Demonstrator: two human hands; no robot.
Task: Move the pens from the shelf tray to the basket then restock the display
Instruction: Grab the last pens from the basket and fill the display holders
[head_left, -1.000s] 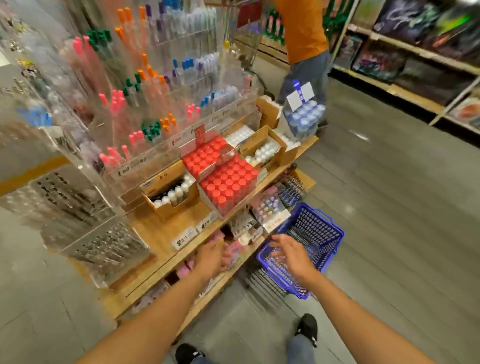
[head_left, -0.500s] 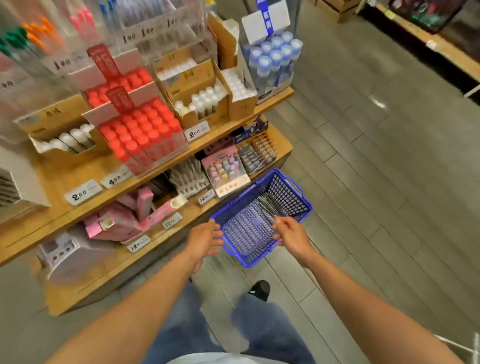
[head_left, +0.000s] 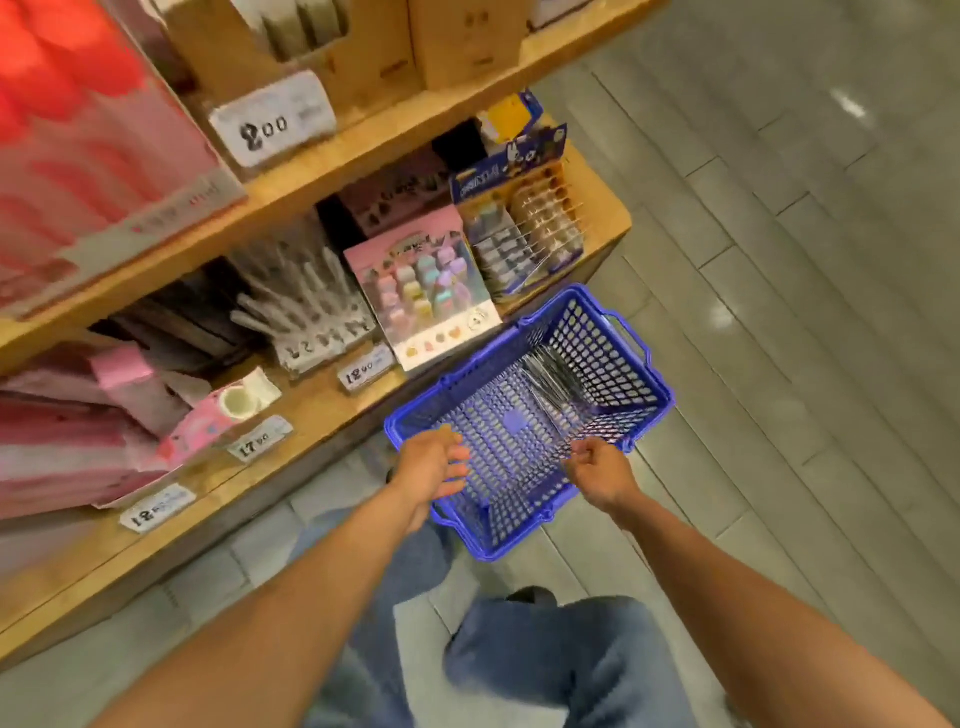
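A blue mesh basket (head_left: 644, 384) stands on the floor beside the wooden shelf. A bundle of thin silvery pens (head_left: 553, 382) lies inside it, toward the far right. My left hand (head_left: 434, 467) hovers over the basket's near left rim, fingers relaxed and spread, holding nothing. My right hand (head_left: 597, 467) is over the near right rim, fingers loosely curled, nothing visibly in it. On the lower shelf, a clear tray of grey-white pens (head_left: 306, 306) stands behind a price tag.
Wooden shelves (head_left: 322, 171) fill the left side, with a red box, cardboard boxes, a pink eraser card (head_left: 421, 291), pink packs (head_left: 104, 415) and price tags. Grey tiled floor (head_left: 805, 260) spreads to the right. My jeans-clad legs are below.
The view has tilted down and come closer to the basket. Both hands have lowered over its near rim; the left moved right above the rim.
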